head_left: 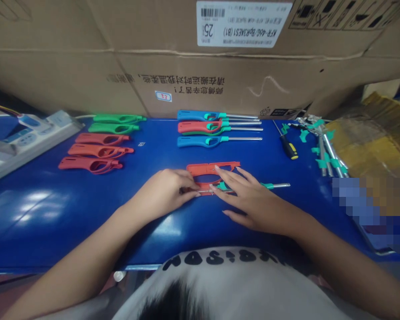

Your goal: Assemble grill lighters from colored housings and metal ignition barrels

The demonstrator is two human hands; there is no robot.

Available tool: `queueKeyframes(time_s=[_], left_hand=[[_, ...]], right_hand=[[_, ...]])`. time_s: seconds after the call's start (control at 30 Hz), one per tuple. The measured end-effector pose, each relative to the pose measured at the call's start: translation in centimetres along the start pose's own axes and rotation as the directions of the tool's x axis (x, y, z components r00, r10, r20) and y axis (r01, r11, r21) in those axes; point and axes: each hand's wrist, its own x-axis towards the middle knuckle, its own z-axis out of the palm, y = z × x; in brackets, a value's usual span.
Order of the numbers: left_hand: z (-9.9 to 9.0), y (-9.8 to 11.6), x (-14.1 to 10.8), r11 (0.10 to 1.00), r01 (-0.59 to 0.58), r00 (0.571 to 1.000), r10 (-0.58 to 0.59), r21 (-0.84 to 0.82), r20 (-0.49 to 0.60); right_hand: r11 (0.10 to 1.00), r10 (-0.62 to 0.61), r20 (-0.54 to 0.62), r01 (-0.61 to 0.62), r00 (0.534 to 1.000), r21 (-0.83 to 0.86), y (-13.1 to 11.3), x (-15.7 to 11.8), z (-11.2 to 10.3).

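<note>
An open red lighter shell half (205, 190) lies on the blue table, with a metal tube (280, 185) and green parts set in it, pointing right. Behind it is an orange-red shell half (200, 170), its hollow inside facing up. My left hand (165, 189) has thumb and fingers closed round the left end of the nearer shell half. Over the middle of both halves spreads my right hand (253, 200), fingers apart, with fingertips at the inner parts; its index fingertip rests on the farther half. Small parts under the fingers are partly hidden.
Several whole lighters (200, 142) lie behind my hands, and red and green shells (90, 164) at the left. A screwdriver (290, 149), metal tubes with green pieces (330, 153) and a taped carton (380, 138) are right. A power strip (36, 138) stands left; a cardboard box (126, 40) walls the back.
</note>
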Motion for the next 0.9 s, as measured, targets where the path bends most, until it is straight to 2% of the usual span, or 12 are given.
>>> queueKeyframes(time_s=[0.3, 0.5, 0.7, 0.83, 0.9], left_hand=[[-0.1, 0.2, 0.1, 1.0, -0.002, 1.0, 0.002, -0.02, -0.01], [-0.1, 0.4, 0.0, 1.0, 0.003, 1.0, -0.004, -0.024, -0.006], [-0.4, 0.7, -0.1, 1.0, 0.008, 1.0, -0.008, -0.003, -0.002], [-0.7, 0.6, -0.2, 1.0, 0.0, 1.0, 0.001, -0.015, 0.007], [-0.7, 0.4, -0.2, 1.0, -0.007, 1.0, 0.007, -0.031, 0.009]], right_hand=[[0.991, 0.038, -0.048, -0.044, 0.998, -0.123, -1.3, 0.3, 0.6], [0.995, 0.004, -0.142, -0.019, 0.99, -0.101, 0.2, 0.6, 0.5], [0.997, -0.019, -0.061, 0.014, 0.998, -0.079, 0.6, 0.4, 0.6], [0.999, -0.005, -0.069, 0.002, 0.998, -0.048, 0.4, 0.4, 0.8], [1.0, -0.021, -0.112, 0.02, 0.993, -0.013, 0.7, 0.4, 0.7]])
